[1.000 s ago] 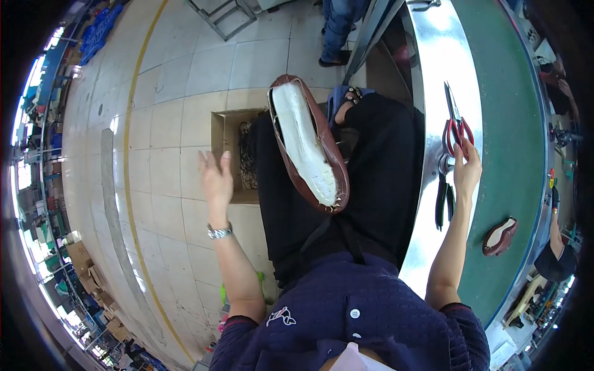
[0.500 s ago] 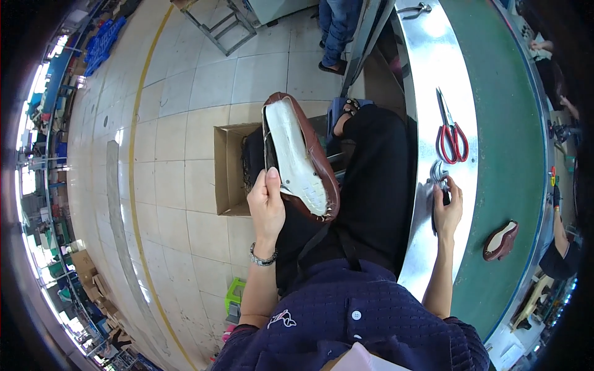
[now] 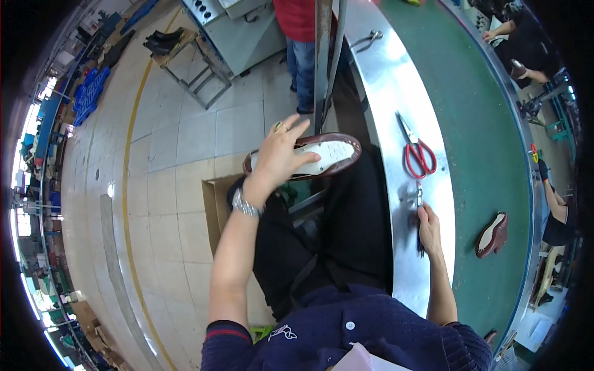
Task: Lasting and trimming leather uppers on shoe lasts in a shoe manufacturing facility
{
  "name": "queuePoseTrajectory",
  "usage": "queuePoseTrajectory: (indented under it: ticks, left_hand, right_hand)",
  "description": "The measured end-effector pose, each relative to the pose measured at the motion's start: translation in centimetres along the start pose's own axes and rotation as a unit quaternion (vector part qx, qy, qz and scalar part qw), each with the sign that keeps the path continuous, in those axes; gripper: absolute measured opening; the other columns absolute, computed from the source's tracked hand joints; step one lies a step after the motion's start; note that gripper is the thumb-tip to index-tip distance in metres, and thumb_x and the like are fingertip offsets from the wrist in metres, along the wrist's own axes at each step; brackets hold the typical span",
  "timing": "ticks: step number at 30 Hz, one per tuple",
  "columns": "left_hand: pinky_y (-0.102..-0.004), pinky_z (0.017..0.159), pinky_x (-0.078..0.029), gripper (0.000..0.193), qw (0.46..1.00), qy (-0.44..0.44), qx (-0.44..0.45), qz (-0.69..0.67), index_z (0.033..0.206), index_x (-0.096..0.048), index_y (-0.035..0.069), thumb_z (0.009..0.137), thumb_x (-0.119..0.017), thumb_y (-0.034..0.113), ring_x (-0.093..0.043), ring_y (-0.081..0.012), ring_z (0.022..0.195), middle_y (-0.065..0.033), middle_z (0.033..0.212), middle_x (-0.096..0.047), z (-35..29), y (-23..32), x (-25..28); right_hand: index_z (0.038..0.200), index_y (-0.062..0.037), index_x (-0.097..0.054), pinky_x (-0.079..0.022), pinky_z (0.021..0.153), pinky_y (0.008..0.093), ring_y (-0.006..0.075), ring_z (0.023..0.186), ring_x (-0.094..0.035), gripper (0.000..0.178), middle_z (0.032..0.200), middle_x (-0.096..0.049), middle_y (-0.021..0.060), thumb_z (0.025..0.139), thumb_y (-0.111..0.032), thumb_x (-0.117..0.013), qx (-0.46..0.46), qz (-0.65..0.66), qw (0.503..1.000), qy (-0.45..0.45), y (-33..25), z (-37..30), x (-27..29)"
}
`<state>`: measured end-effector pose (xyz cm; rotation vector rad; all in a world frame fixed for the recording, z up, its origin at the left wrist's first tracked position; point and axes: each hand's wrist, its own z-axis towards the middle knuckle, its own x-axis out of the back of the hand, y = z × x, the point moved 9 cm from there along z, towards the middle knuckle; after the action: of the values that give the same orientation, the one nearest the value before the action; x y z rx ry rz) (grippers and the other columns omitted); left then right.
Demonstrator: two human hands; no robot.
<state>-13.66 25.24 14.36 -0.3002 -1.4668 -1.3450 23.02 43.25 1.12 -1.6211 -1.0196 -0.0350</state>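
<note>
A brown leather shoe upper [image 3: 354, 148] with a white insole [image 3: 334, 151] lies sideways above my lap, near my knees. My left hand [image 3: 277, 154] is over its left half with fingers spread. The thumb rests against the insole, and the hand hides part of the shoe. On the metal bench strip at my right, my right hand [image 3: 429, 227] is closed on pliers [image 3: 420, 196]. Their silver jaws point away from me, and a dark handle shows below the fingers. Just beyond lie red-handled scissors [image 3: 419, 157], blades pointing away.
Another brown shoe [image 3: 492, 235] lies on the green surface [image 3: 458, 179] to the right. Metal pincers [image 3: 369, 39] rest at the strip's far end. A cardboard box [image 3: 213, 210] stands by my left knee. Ahead are a metal post [image 3: 322, 68], a person [image 3: 302, 49] and a stool [image 3: 179, 52].
The shoe has turned from pointing away to lying sideways, and my left hand has moved from its edge to over it. My right hand has shifted slightly toward me along the pliers. The view has tilted up.
</note>
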Motion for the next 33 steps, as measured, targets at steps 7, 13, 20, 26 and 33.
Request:
queuePoseTrajectory:
  ticks: [7,13,20,26,33]
  left_hand:
    - [-0.0411,0.074,-0.052,0.035,0.987,-0.099,0.022,-0.124,0.105,-0.069,0.006,0.087,-0.065,0.035,-0.067,-0.0351,0.081,-0.0183,0.085,-0.07,4.5,-4.1,-2.0]
    - [-0.0467,0.059,-0.044,0.033,0.996,0.05,0.07,0.033,0.09,-0.066,0.006,0.093,-0.057,0.038,-0.062,-0.0364,0.066,-0.0195,0.067,-0.061,4.9,-4.9,-1.3]
    - [-0.0395,0.069,-0.051,0.066,0.954,-0.134,0.123,-0.237,0.116,-0.059,-0.01,0.078,-0.074,0.041,-0.068,-0.0307,0.079,-0.0212,0.09,-0.068,2.9,-5.2,-2.6]
    - [-0.0442,0.102,-0.036,0.127,0.999,-0.029,0.029,0.012,0.145,-0.009,-0.013,0.052,-0.091,0.017,-0.053,-0.0388,0.114,-0.0265,0.118,-0.058,-1.8,-0.3,-2.5]
    - [-0.0453,0.101,-0.038,0.09,0.994,0.07,-0.007,-0.08,0.141,-0.033,0.002,0.066,-0.083,0.014,-0.05,-0.0393,0.119,-0.0257,0.124,-0.054,-2.0,0.9,0.7]
  right_hand:
    - [0.147,-0.0009,-0.032,-0.047,0.082,0.0266,0.0138,0.084,-0.061,0.068,0.097,-0.067,0.0085,0.088,-0.008,-0.065,-0.081,0.205,0.962,-0.164,-6.7,-2.1,-3.0]
    - [0.148,-0.0044,-0.03,-0.047,0.09,0.0281,0.0152,0.099,-0.061,0.063,0.109,-0.065,0.0104,0.092,-0.006,-0.057,0.033,0.121,0.918,-0.376,-17.9,0.0,-7.9]
    - [0.147,-0.007,-0.032,-0.05,0.089,0.031,0.0156,0.104,-0.06,0.061,0.116,-0.061,0.0078,0.093,-0.012,-0.06,0.091,-0.042,0.874,-0.476,-26.2,3.8,-14.4]
    - [0.149,-0.0119,-0.023,-0.054,0.077,0.0317,0.0148,0.085,-0.064,0.063,0.102,-0.061,0.0105,0.095,-0.013,-0.054,0.008,-0.166,0.851,-0.498,-27.0,2.6,-15.7]
    - [0.147,-0.004,-0.023,-0.055,0.055,0.0298,0.0135,0.063,-0.057,0.058,0.084,-0.055,0.0079,0.096,-0.01,-0.051,0.096,-0.086,0.89,-0.438,-26.0,1.8,-15.0]
